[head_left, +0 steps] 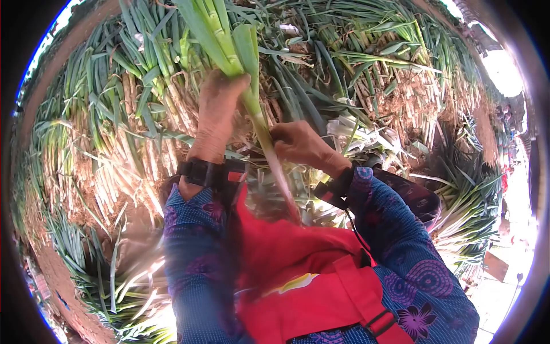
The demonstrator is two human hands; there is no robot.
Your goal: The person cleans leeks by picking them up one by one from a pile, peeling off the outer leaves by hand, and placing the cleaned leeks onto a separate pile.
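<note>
A long green onion (264, 135) slants down in front of me, green leaves at the top and its pale shank ending by the red apron. Wrapped round it just below the leaves is my left hand (220, 103). My right hand (301, 144) is closed with the fingertips against the stalk lower down. Whether a loose outer layer lies in those fingers is hidden. The bottom end of the stalk is blurred near the red apron (303, 258). Dark bands circle both wrists.
Piled green onions (109, 143) with soil on their roots spread along the left and back. Another heap (395, 86) lies at the back right. Pale, cleaner-looking onions (470, 223) rest at the right, and more (143, 298) at the lower left. Peeled leaves (361, 135) lie beyond my right hand.
</note>
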